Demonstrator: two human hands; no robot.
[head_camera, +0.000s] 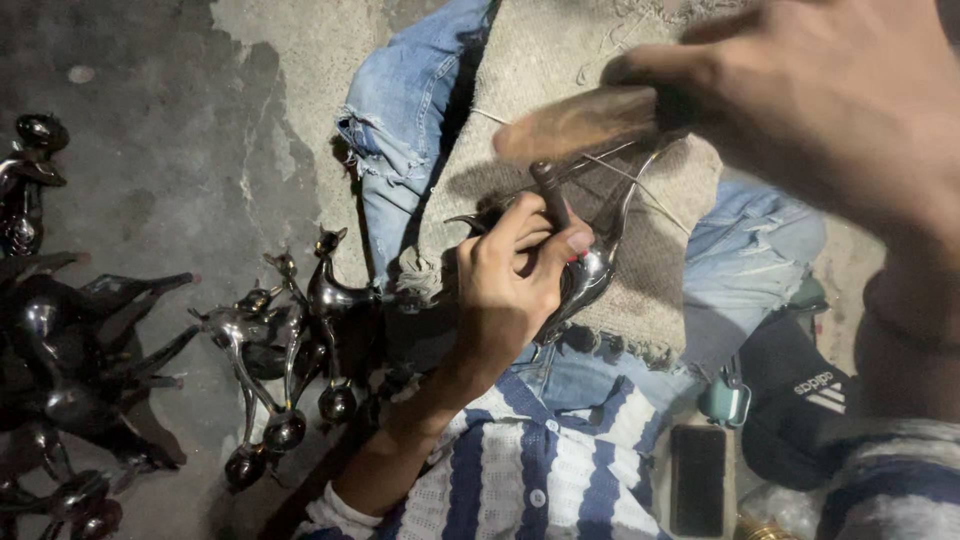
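Note:
My left hand (510, 275) grips a shiny dark metal animal figurine (590, 272) and holds a thin dark punch-like tool (550, 192) upright against it. The figurine rests on a piece of coarse burlap cloth (560, 60) spread over my jeans-clad leg (410, 110). My right hand (800, 90) is raised above it, blurred, closed around a brownish wooden block or mallet (580, 122) just above the tool's top end.
Several polished dark metal animal figurines (290, 340) lie on the concrete floor (160, 120) at the left. A dark phone (697, 480), a teal padlock-like object (725, 400) and a black cap (800, 400) lie at the lower right.

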